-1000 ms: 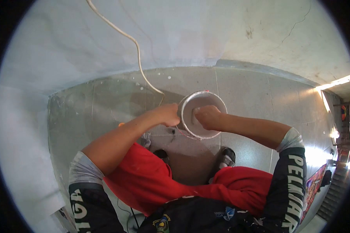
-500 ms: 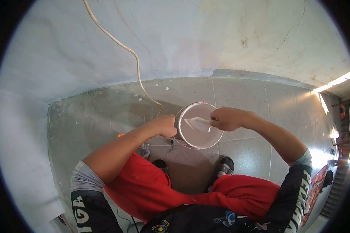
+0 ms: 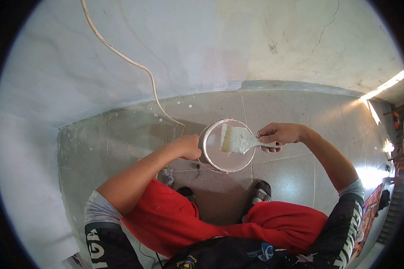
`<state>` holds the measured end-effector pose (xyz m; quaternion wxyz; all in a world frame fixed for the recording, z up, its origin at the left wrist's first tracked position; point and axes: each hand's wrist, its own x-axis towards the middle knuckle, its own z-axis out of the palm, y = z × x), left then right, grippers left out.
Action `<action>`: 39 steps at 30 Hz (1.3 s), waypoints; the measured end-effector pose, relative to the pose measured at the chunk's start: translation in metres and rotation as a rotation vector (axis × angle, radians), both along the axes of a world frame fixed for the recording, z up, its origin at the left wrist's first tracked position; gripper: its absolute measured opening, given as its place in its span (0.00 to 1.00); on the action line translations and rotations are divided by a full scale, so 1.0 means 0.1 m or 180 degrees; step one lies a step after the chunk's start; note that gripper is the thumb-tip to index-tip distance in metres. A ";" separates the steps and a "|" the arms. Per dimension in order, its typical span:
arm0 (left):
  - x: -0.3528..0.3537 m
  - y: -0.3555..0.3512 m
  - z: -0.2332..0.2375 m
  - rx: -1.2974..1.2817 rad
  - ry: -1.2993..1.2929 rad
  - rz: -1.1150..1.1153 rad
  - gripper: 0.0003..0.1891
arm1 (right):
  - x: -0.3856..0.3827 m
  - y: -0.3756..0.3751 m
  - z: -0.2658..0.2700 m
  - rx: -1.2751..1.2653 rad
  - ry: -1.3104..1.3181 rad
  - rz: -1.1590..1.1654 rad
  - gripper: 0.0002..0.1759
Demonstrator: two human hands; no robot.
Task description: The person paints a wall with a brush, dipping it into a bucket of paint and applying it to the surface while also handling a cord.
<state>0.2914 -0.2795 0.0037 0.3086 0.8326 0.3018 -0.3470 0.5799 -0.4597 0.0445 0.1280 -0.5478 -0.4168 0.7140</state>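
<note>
So, left hand (image 3: pixel 188 147) clenched the rim of the paint can (image 3: pixel 231 171), held over the tiled floor (image 3: pixel 121 134). Loaded brush (image 3: pixel 235 140) sat flat above the can, right hand (image 3: pixel 280 134) gripping its handle. Can possibly tilted, hard to tell; a slack grip would slop paint onto tiles.

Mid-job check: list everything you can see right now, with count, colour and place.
paint bucket: 1, silvery rim, pale paint inside, centre
brush: 1, coated white, over the bucket's mouth
cable: 1, white, down the wall towards the bucket
wall: pale blue-white, top
floor: grey tiles with paint specks, middle
shoes: 2, dark, on the floor below the bucket
left hand: 1, gripping the bucket's left rim
right hand: 1, holding the brush handle, right of the bucket
</note>
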 end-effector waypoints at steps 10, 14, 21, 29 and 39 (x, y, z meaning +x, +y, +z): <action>-0.06 0.00 -0.11 0.0112 -0.0190 0.0021 0.24 | 0.05 -0.04 -0.09 0.0114 -0.0057 0.0105 0.14; -0.07 0.01 -0.17 0.0125 -0.0220 0.0025 0.18 | 0.06 -0.05 -0.11 0.0162 -0.0025 0.0087 0.14; -0.11 0.00 -0.13 0.0283 -0.0363 -0.0006 0.18 | 0.09 -0.07 -0.13 0.0164 -0.0026 0.0062 0.15; 0.01 -0.06 0.16 0.0114 0.0035 -0.0076 0.27 | 0.12 -0.16 -0.29 0.0139 -0.0805 0.0263 0.17; -0.01 -0.06 0.13 0.0098 -0.0129 -0.0096 0.28 | 0.08 -0.14 -0.19 0.0089 -0.0870 0.0252 0.18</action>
